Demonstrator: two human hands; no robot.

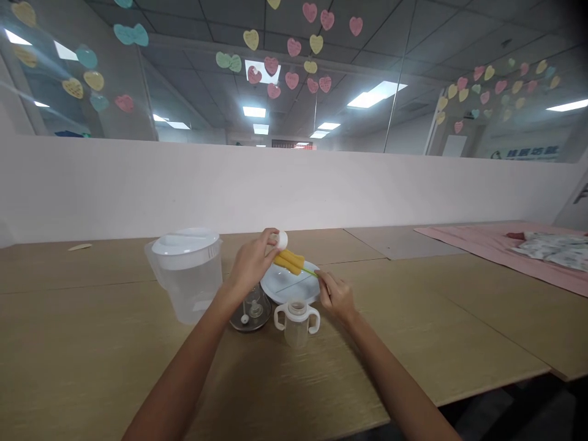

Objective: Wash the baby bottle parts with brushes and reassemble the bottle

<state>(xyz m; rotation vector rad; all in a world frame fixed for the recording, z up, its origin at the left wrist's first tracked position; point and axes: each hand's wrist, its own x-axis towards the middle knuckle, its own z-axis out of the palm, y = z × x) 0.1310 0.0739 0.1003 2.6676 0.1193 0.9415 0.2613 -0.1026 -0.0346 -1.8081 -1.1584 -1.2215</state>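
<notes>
Yellow foam on the brush (289, 261) sits right beside or against a small white cap (282, 239), both held above a pale plate (275, 285). The left hand (248, 262) pinches the cap between thumb and fingers; the right hand (339, 296) is closed around the brush's thin green handle (309, 271). Whether the foam reaches inside the cap cannot be told.

Brushing of the cap looks to be under way rather than finished. Nearer the person, the two-handled baby bottle (296, 329) stands upright on the table (413, 331), its mouth uncovered and its top not fitted. A clear teat (255, 310) and a white straw weight (245, 318) lie in the dark see-through bowl (252, 329) to its left, apart from the bottle. Nothing shows whether these parts or the bottle have been brushed, so overall progress is unclear. Farther left stands a lidded plastic pitcher (189, 285).
</notes>
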